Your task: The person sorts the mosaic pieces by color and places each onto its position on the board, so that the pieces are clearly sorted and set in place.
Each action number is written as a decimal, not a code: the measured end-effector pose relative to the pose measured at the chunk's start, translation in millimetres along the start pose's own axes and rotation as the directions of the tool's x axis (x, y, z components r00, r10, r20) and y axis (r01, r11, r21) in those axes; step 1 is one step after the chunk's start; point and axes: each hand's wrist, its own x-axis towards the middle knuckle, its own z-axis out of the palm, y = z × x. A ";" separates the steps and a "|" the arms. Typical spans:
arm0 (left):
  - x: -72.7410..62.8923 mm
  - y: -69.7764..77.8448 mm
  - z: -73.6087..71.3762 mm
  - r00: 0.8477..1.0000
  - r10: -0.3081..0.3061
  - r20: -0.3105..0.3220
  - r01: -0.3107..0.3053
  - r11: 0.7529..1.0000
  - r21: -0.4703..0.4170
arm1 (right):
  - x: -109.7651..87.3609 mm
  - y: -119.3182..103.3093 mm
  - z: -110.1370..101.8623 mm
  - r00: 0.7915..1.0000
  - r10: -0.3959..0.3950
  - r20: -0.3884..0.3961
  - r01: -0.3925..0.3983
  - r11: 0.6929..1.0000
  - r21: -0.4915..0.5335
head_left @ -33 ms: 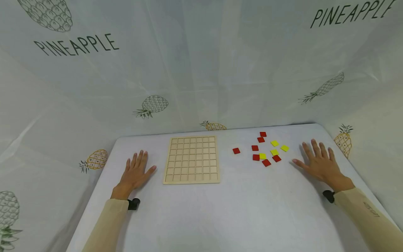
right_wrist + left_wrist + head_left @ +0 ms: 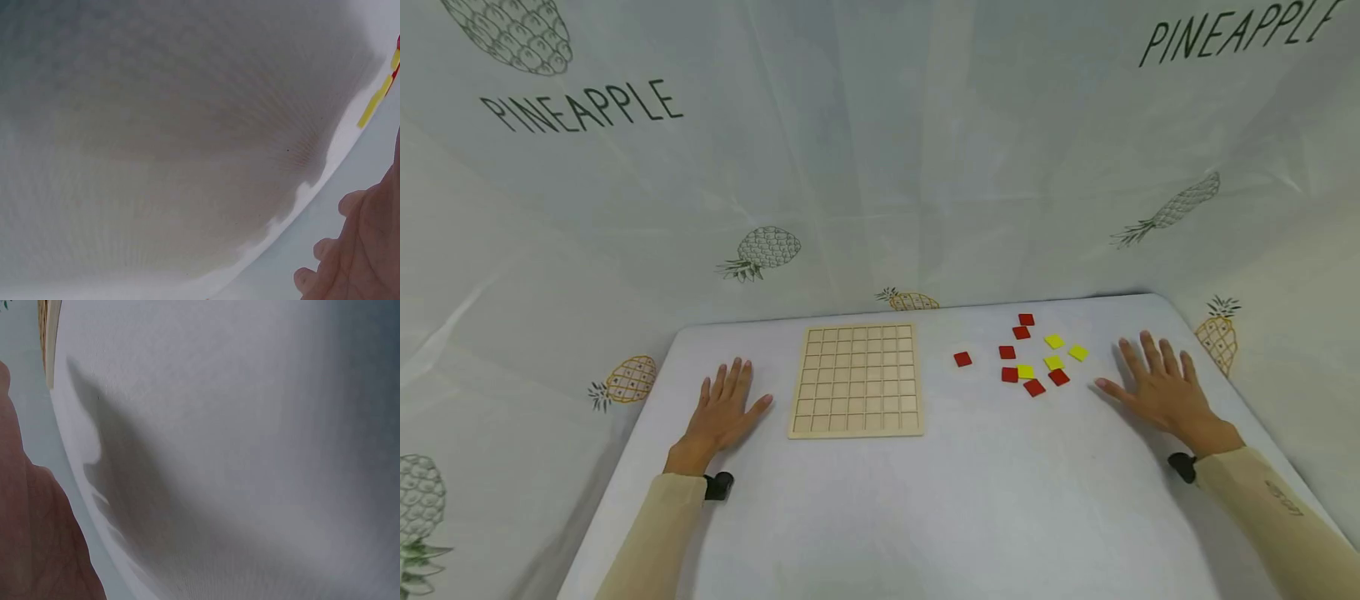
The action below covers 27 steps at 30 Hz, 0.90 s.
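While the left hand, left of the pale grid board, extends its fingers with the thumb apart, the right hand spreads well to the board's right, beyond the red tiles and yellow tiles; contact with the table cannot be told. Hands, board and tiles match the earlier frame.

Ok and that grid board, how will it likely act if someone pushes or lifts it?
The board looks like thin, pale wood, so it's probably stiff and fairly light. Lying flat and broad on the table, it should slide rather than roll or tip.
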 end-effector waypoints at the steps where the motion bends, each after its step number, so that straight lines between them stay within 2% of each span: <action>1: -0.2 0.1 0.6 1.000 0.007 -0.005 -0.007 1.000 -0.008 | 0.4 -0.3 -0.2 1.000 -0.002 0.000 0.002 1.000 0.001; 8: 0.6 2.8 6.8 0.999 0.041 -0.014 -0.041 0.998 -0.037 | 5.8 -5.8 -1.4 0.999 -0.032 -0.009 0.032 0.999 0.002; 20: 3.3 13.2 22.7 0.995 0.079 0.061 -0.077 0.996 -0.049 | 12.9 -15.9 -1.0 0.997 -0.076 -0.005 0.075 0.996 -0.042; 27: 3.3 25.7 31.2 0.990 0.085 0.110 -0.081 0.996 -0.041 | 20.5 -28.5 -4.5 0.995 -0.097 0.007 0.097 0.992 -0.085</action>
